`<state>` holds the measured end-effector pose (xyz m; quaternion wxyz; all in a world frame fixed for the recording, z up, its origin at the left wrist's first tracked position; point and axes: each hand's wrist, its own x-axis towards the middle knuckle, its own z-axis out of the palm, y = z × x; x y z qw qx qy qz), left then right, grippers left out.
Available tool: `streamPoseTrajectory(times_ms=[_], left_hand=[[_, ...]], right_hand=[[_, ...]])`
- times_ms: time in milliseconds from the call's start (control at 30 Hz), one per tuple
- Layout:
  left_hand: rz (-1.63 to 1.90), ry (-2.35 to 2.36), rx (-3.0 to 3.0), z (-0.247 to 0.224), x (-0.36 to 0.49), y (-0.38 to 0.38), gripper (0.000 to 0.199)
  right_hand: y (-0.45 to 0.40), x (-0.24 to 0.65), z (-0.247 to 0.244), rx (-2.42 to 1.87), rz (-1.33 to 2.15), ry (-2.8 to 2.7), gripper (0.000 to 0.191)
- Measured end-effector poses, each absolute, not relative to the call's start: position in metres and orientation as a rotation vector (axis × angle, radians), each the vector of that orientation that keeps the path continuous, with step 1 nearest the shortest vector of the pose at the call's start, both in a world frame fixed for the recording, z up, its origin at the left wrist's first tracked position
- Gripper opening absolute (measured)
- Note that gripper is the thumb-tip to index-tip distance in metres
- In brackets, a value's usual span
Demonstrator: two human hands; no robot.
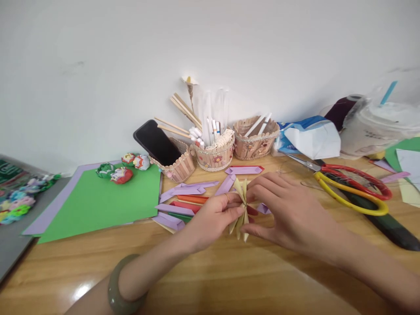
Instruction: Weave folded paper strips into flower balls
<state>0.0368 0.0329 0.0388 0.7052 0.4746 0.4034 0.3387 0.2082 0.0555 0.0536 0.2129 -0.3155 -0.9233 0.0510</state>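
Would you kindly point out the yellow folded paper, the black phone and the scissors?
Yellow folded paper [246, 216]: head view, on its folds.
Black phone [157, 142]: head view, on its dark flat face.
Scissors [319, 178]: head view, on the yellow handle near the blades.

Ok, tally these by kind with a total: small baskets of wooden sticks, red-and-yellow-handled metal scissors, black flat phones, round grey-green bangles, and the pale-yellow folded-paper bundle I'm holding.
Small wooden-stick baskets: 3
Red-and-yellow-handled metal scissors: 1
Black flat phone: 1
Round grey-green bangle: 1
Pale-yellow folded-paper bundle: 1
Total: 7
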Motion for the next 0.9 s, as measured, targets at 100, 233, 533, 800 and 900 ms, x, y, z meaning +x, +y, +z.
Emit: streamPoseTrajectory(times_ms=[100,233,533,800,900], left_hand=[[0.772,0.889,1.014,0.038,0.039,0.032,0.017],[0.786,0.901,0.973,0.037,0.040,0.032,0.018],[0.734,0.947,1.015,0.039,0.036,0.035,0.023],[0.676,0.886,0.964,0.041,0.037,0.035,0.043],[0.637,0.875,0.972,0.040,0.034,0.036,0.042]], right_hand=[[0.055,0.208,0.054,-0.857,0.134,-2.569,0.024],[0.056,0.208,0.055,-0.836,0.144,-2.569,0.018],[0.058,0.215,0.053,-0.816,0.438,-2.555,0.010],[0.062,0.216,0.044,-0.833,0.528,-2.507,0.011],[0.061,0.217,0.044,-0.802,0.555,-2.521,0.015]])
